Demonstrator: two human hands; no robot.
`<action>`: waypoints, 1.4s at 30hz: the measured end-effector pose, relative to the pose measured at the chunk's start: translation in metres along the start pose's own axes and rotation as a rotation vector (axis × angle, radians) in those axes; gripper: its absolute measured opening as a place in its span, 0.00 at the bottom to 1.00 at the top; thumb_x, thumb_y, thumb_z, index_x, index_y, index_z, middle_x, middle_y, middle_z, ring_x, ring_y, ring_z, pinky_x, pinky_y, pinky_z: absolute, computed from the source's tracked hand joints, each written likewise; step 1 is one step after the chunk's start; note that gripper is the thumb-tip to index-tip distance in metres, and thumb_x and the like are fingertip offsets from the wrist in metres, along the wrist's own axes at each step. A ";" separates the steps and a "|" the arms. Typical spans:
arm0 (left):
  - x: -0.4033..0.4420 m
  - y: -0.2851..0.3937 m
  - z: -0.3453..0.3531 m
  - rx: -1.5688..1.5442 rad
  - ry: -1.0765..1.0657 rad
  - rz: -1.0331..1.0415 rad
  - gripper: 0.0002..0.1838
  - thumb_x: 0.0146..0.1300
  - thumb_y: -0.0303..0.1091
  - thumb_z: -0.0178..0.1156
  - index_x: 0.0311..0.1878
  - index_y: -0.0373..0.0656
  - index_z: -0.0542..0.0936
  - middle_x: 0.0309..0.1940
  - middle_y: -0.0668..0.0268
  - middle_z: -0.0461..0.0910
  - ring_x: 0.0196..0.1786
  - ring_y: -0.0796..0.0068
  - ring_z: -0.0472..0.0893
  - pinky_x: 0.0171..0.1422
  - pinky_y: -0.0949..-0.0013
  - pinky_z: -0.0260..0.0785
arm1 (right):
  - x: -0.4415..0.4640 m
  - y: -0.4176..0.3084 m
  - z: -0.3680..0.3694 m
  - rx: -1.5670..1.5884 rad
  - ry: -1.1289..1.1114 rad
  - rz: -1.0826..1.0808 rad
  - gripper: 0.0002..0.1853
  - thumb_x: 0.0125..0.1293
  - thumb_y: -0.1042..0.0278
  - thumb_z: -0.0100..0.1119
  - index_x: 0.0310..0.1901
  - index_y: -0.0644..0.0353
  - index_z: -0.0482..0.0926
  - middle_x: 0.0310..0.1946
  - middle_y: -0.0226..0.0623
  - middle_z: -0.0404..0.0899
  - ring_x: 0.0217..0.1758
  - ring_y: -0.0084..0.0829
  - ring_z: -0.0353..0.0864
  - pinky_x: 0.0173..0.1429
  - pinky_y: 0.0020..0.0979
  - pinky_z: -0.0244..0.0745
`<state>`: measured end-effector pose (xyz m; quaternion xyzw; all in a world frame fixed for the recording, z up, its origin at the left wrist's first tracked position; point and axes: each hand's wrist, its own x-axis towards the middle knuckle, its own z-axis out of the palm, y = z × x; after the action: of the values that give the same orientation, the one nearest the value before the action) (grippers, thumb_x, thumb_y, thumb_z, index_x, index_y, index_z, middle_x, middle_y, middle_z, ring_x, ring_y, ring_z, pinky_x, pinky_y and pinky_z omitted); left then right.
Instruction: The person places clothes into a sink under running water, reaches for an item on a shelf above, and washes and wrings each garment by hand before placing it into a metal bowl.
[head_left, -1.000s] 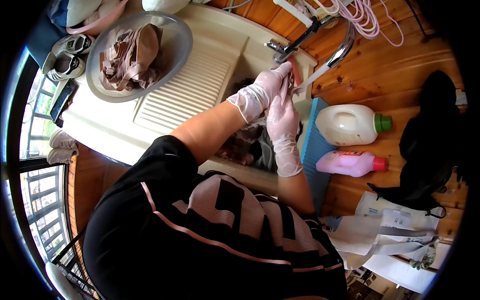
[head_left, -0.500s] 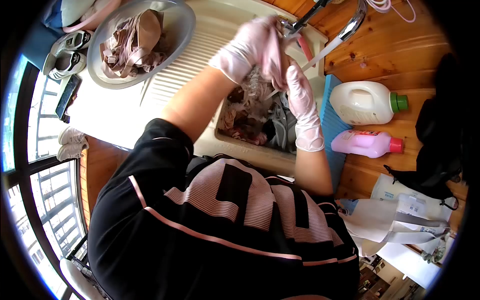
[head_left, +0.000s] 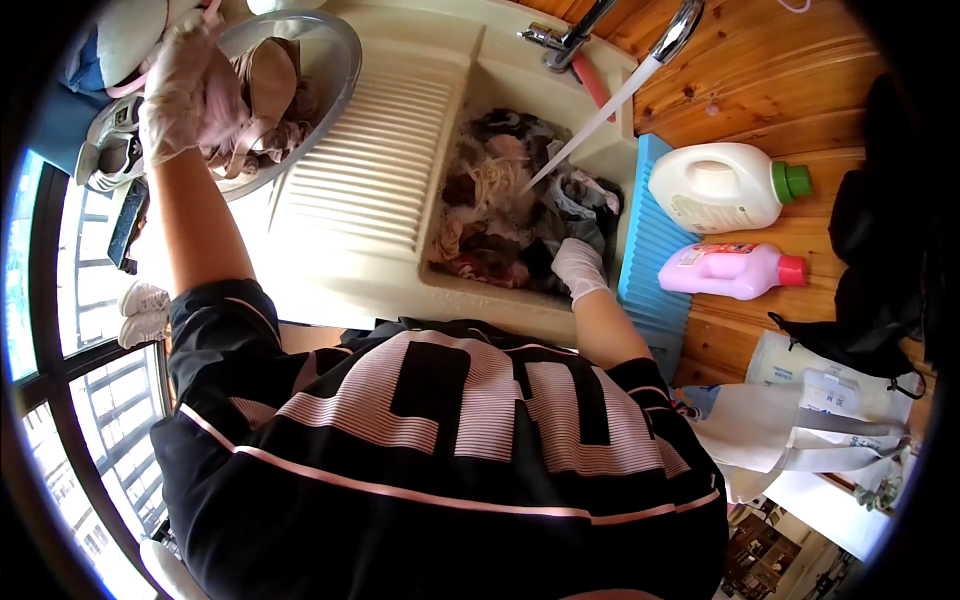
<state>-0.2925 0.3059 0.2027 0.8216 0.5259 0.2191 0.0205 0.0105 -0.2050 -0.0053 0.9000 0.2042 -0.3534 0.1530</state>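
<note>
My left hand [head_left: 180,95], in a thin whitish glove, is over the translucent basin [head_left: 345,75] at the upper left. Closed in it is a pinkish cloth [head_left: 222,108], which hangs against beige and brown garments [head_left: 270,80] in the basin. My right hand [head_left: 580,268], gloved too, is low at the right front of the sink [head_left: 500,296]. It touches the wet clothes beside a grey garment [head_left: 580,212]; its fingertips are hidden among them. Water runs from the faucet [head_left: 680,30] onto the soaked clothes [head_left: 495,190].
A ribbed washboard slope [head_left: 370,150] lies between basin and sink. On the right, a white bottle with a green cap [head_left: 715,190] and a pink bottle with a red cap [head_left: 730,270] lie by a blue ribbed board [head_left: 645,235]. Sneakers [head_left: 115,150] and a phone [head_left: 127,225] are at the left.
The pinkish cloth, held in both hands near the faucet before, has gone left to the basin with my left hand. My right hand has let go of it and dropped to the clothes in the sink.
</note>
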 end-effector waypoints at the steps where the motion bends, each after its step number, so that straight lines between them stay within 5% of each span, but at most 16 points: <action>1: -0.009 -0.001 0.002 0.075 -0.012 -0.058 0.29 0.57 0.52 0.54 0.53 0.39 0.74 0.49 0.54 0.77 0.47 0.60 0.79 0.54 0.63 0.69 | 0.010 0.000 0.000 0.003 -0.023 0.022 0.22 0.52 0.57 0.63 0.42 0.67 0.78 0.44 0.52 0.79 0.50 0.48 0.77 0.54 0.37 0.72; 5: -0.039 0.012 -0.002 0.292 0.051 -0.250 0.37 0.53 0.63 0.54 0.49 0.35 0.75 0.44 0.42 0.78 0.50 0.48 0.78 0.54 0.55 0.71 | 0.025 0.015 -0.027 0.478 0.376 -0.214 0.16 0.53 0.63 0.59 0.40 0.66 0.78 0.37 0.46 0.81 0.40 0.40 0.80 0.46 0.33 0.72; 9: -0.055 0.064 -0.013 -0.016 0.144 0.266 0.33 0.61 0.58 0.51 0.53 0.35 0.73 0.42 0.48 0.80 0.48 0.49 0.79 0.51 0.55 0.72 | -0.005 0.011 -0.106 0.864 0.496 -0.389 0.16 0.53 0.66 0.56 0.41 0.68 0.76 0.34 0.38 0.80 0.36 0.28 0.75 0.42 0.27 0.69; 12: -0.105 0.154 -0.016 -0.346 -0.240 0.268 0.29 0.63 0.55 0.51 0.54 0.37 0.73 0.42 0.51 0.80 0.48 0.51 0.79 0.51 0.55 0.73 | -0.041 -0.011 -0.149 1.314 0.508 -0.454 0.13 0.50 0.76 0.56 0.40 0.67 0.76 0.31 0.28 0.76 0.32 0.22 0.70 0.39 0.23 0.66; 13: -0.122 0.161 0.030 -0.887 -0.538 0.213 0.27 0.62 0.54 0.53 0.51 0.39 0.76 0.42 0.52 0.81 0.48 0.56 0.79 0.51 0.58 0.73 | -0.045 -0.014 -0.160 1.378 0.477 -0.531 0.13 0.49 0.77 0.56 0.39 0.65 0.76 0.31 0.28 0.76 0.32 0.21 0.70 0.39 0.23 0.66; 16: -0.171 0.237 0.052 -0.497 -1.250 0.680 0.25 0.64 0.53 0.51 0.52 0.39 0.75 0.46 0.53 0.78 0.48 0.65 0.78 0.56 0.64 0.70 | -0.058 -0.030 -0.188 1.563 0.412 -0.586 0.11 0.51 0.77 0.59 0.39 0.64 0.77 0.31 0.27 0.75 0.31 0.20 0.69 0.38 0.22 0.66; 17: -0.200 0.250 0.095 -0.543 -1.168 0.877 0.35 0.58 0.64 0.52 0.54 0.40 0.73 0.47 0.50 0.77 0.50 0.59 0.77 0.58 0.62 0.67 | -0.071 -0.041 -0.196 1.647 0.386 -0.552 0.11 0.51 0.76 0.60 0.39 0.64 0.77 0.31 0.27 0.75 0.31 0.20 0.69 0.38 0.22 0.66; 20: -0.268 0.298 0.146 -0.842 -0.836 0.696 0.44 0.50 0.59 0.64 0.59 0.30 0.66 0.48 0.44 0.76 0.53 0.53 0.76 0.60 0.63 0.66 | -0.076 -0.050 -0.214 1.878 0.326 -0.368 0.11 0.55 0.72 0.61 0.41 0.64 0.78 0.35 0.30 0.77 0.33 0.21 0.72 0.37 0.23 0.68; 22: -0.266 0.317 0.123 -0.988 -0.838 0.424 0.45 0.47 0.55 0.68 0.57 0.25 0.65 0.48 0.40 0.74 0.54 0.53 0.75 0.58 0.62 0.67 | -0.067 -0.055 -0.217 2.031 0.313 -0.317 0.11 0.56 0.71 0.61 0.41 0.64 0.78 0.36 0.31 0.78 0.34 0.21 0.74 0.37 0.24 0.70; 24: -0.258 0.327 0.101 -1.025 -0.866 0.109 0.36 0.49 0.51 0.67 0.52 0.31 0.70 0.39 0.45 0.79 0.45 0.52 0.80 0.50 0.62 0.72 | -0.085 -0.063 -0.220 2.156 0.238 -0.477 0.08 0.60 0.73 0.57 0.40 0.64 0.78 0.36 0.32 0.78 0.35 0.26 0.76 0.39 0.26 0.73; 27: -0.243 0.336 0.109 -0.909 -0.709 -0.022 0.24 0.55 0.41 0.60 0.51 0.37 0.72 0.36 0.48 0.80 0.41 0.58 0.82 0.44 0.62 0.74 | -0.104 -0.072 -0.225 2.373 0.202 -0.442 0.09 0.62 0.73 0.54 0.42 0.65 0.76 0.37 0.35 0.78 0.41 0.32 0.78 0.43 0.31 0.76; 31: -0.219 0.320 0.145 -1.380 -0.680 -0.263 0.21 0.58 0.24 0.52 0.56 0.32 0.71 0.39 0.56 0.81 0.38 0.70 0.80 0.44 0.72 0.72 | -0.113 -0.061 -0.216 2.343 0.196 -0.691 0.12 0.65 0.66 0.54 0.46 0.64 0.74 0.41 0.37 0.79 0.43 0.36 0.78 0.46 0.36 0.78; 32: -0.210 0.315 0.155 -1.319 -0.583 -0.278 0.19 0.59 0.22 0.51 0.54 0.30 0.72 0.40 0.57 0.81 0.39 0.71 0.80 0.46 0.72 0.72 | -0.117 -0.057 -0.209 2.354 0.166 -0.614 0.12 0.65 0.65 0.53 0.45 0.64 0.75 0.41 0.39 0.79 0.44 0.37 0.78 0.48 0.38 0.78; 34: -0.195 0.307 0.164 -1.721 -0.632 -0.268 0.17 0.59 0.24 0.52 0.52 0.32 0.74 0.39 0.59 0.81 0.39 0.70 0.80 0.46 0.71 0.72 | -0.117 -0.050 -0.188 2.365 0.092 -0.460 0.12 0.66 0.65 0.51 0.44 0.64 0.75 0.42 0.41 0.79 0.46 0.40 0.78 0.51 0.43 0.76; 39: -0.171 0.309 0.076 -2.005 -0.878 -0.621 0.15 0.63 0.38 0.55 0.47 0.39 0.77 0.40 0.62 0.81 0.40 0.70 0.80 0.47 0.68 0.73 | -0.054 -0.023 -0.106 1.861 -0.178 -0.372 0.16 0.64 0.55 0.56 0.38 0.62 0.74 0.33 0.39 0.80 0.35 0.35 0.81 0.39 0.35 0.79; 42: -0.157 0.305 0.109 -2.115 -1.147 -0.479 0.15 0.67 0.32 0.49 0.53 0.36 0.75 0.45 0.61 0.80 0.44 0.69 0.80 0.50 0.68 0.72 | -0.062 -0.016 -0.118 1.249 0.371 -0.444 0.12 0.62 0.65 0.60 0.43 0.62 0.74 0.34 0.34 0.79 0.35 0.27 0.79 0.37 0.29 0.79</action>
<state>-0.0445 0.0543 0.1317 0.2603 0.1416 0.1353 0.9454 0.0288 -0.1577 0.1188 0.8018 0.1646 -0.2679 -0.5081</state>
